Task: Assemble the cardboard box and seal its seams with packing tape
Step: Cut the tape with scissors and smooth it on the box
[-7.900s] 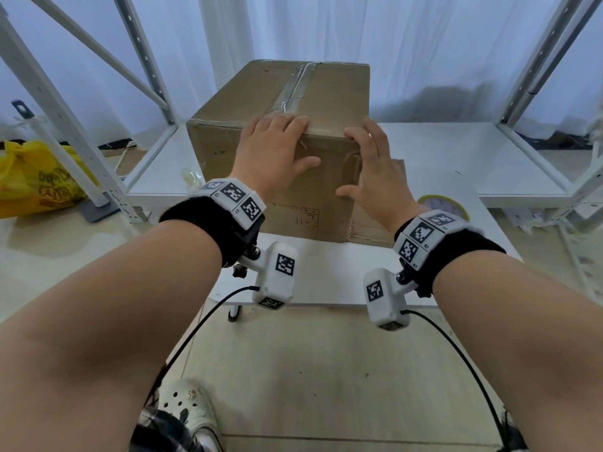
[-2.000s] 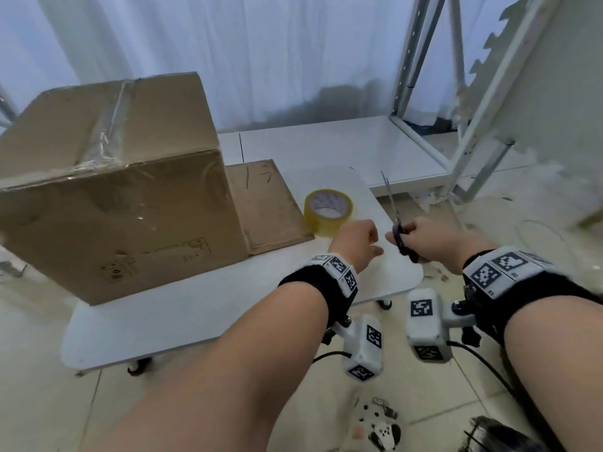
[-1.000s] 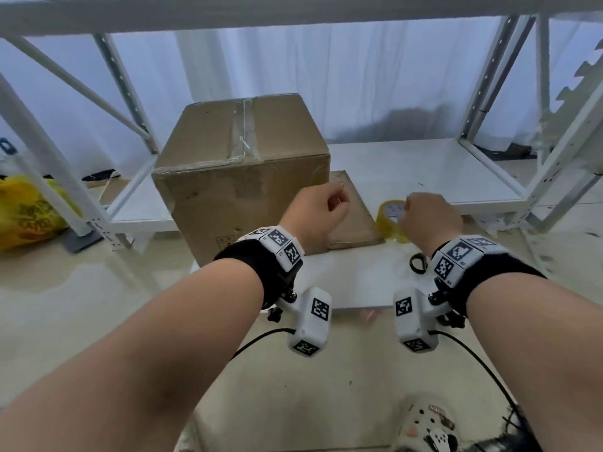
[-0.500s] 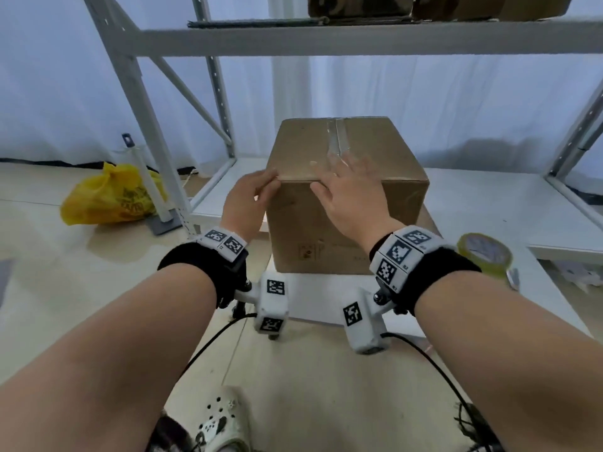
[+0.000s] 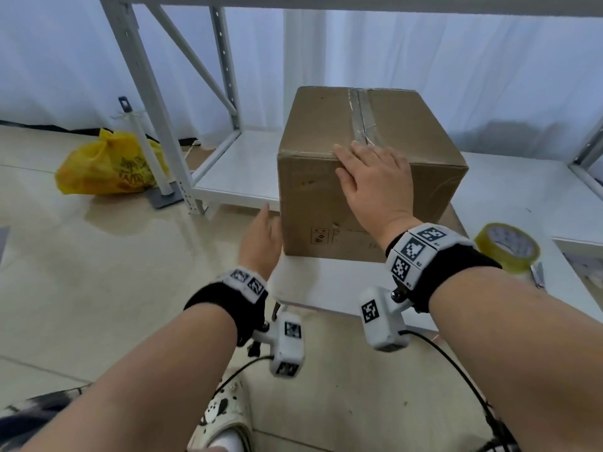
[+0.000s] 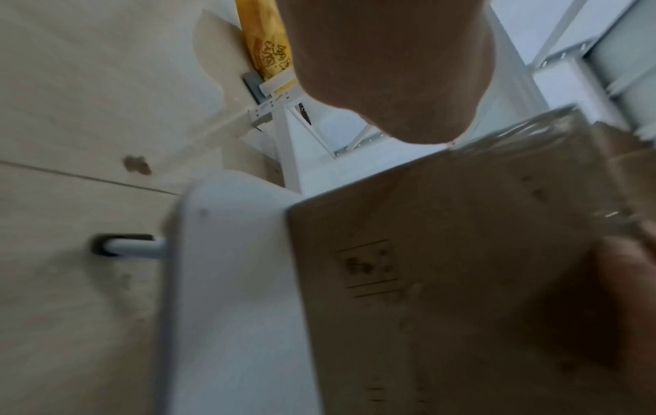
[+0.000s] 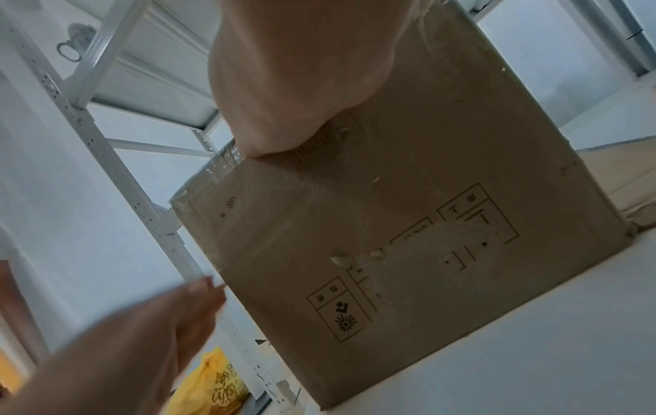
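Fingers (image 5: 355, 159) of the right hand (image 5: 375, 187) lie straight and slightly spread over the cardboard box's (image 5: 313, 203) top front edge, touching its taped seam. The left hand (image 5: 261, 243) is flat, fingers together, beside the box's lower left corner; contact unclear. The box stands on the white worktop (image 5: 326, 282), tape roll (image 5: 507, 246) to its right.

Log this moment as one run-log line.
cardboard box: top seam taped | right hand: flat on top front edge | left hand: open beside left side | tape roll: on table
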